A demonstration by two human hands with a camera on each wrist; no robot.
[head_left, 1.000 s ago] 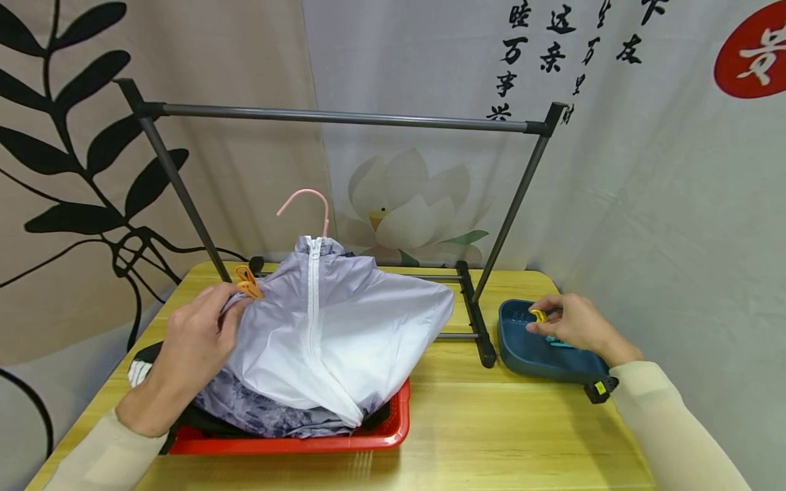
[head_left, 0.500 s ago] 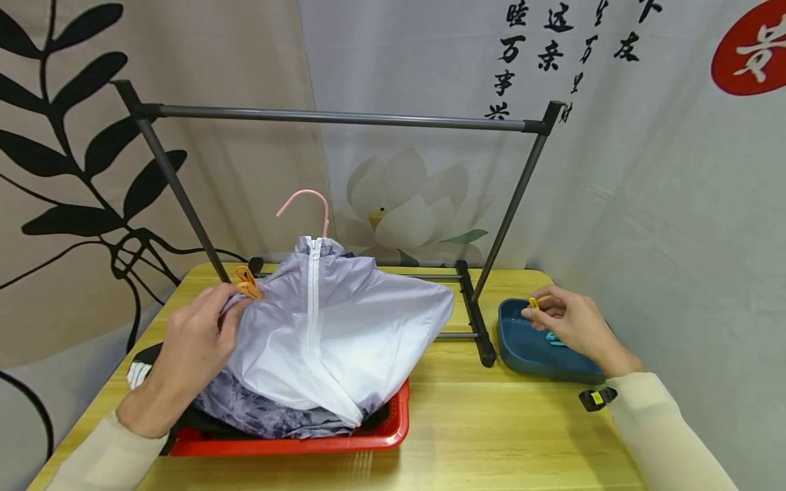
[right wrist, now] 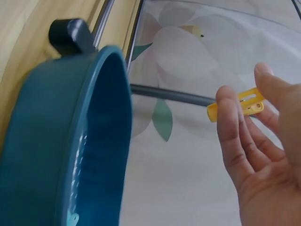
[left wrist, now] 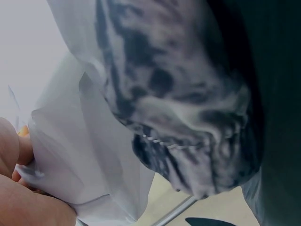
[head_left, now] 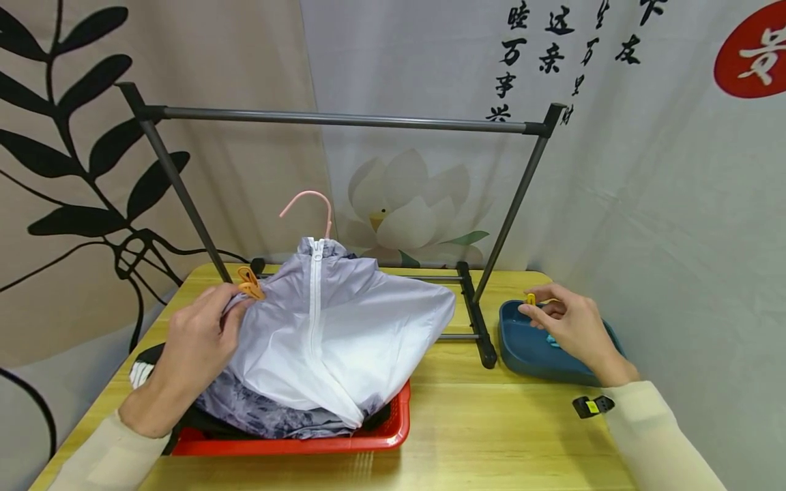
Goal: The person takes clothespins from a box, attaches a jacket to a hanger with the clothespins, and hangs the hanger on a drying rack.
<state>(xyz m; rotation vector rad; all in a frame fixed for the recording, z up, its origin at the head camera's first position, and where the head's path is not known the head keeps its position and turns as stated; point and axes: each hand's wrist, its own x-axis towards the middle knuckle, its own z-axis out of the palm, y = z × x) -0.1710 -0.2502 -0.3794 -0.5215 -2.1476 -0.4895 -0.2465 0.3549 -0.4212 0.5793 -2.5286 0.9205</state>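
Note:
A white and lilac zip jacket (head_left: 362,314) hangs on a pink hanger (head_left: 306,194), whose hook sticks up out of the collar. My left hand (head_left: 190,351) grips the jacket's left-side shoulder in the head view, just below an orange clothespin (head_left: 249,284) clipped there. On the right, my right hand (head_left: 580,327) pinches a yellow clothespin (right wrist: 251,102) between thumb and fingers, above the blue tray (head_left: 534,358). A small turquoise clothespin (head_left: 551,340) lies in that tray, partly hidden by the hand. The left wrist view shows a tie-dye cuff (left wrist: 193,155) close to the camera.
A red basket (head_left: 288,447) with dark and tie-dye clothes (head_left: 270,409) sits beneath the jacket. Behind stands a grey metal rack (head_left: 344,119) with a top bar, its right foot (head_left: 475,314) beside the blue tray. All rest on a wooden table (head_left: 479,429).
My right hand has shifted slightly left and up over the blue tray, turning the yellow clothespin more upright. The left hand keeps its hold on the jacket.

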